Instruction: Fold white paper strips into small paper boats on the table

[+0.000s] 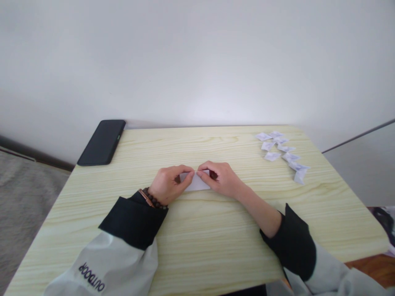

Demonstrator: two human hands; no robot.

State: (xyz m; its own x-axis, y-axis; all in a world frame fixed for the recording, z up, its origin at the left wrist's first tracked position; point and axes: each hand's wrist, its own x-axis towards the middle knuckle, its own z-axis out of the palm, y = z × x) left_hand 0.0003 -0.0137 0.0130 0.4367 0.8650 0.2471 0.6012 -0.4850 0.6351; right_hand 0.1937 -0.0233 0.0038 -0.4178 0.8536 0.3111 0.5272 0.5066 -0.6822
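Note:
A small white sheet of paper (197, 183) is held at the middle of the table, its upper edge between my two hands. My left hand (170, 182) pinches that edge between thumb and index finger. From the other side my right hand (220, 178) pinches the same edge close by, so the two thumb tips almost meet. The other fingers of both hands are curled and mostly hidden. Whether the paper has a fold under the fingertips cannot be made out.
Several small folded white paper boats (272, 156) lie grouped at the back right of the wooden table (210, 234). At the back left corner rests a black tablet or large phone (102, 142). A white wall (197, 61) rises directly behind the table's far edge.

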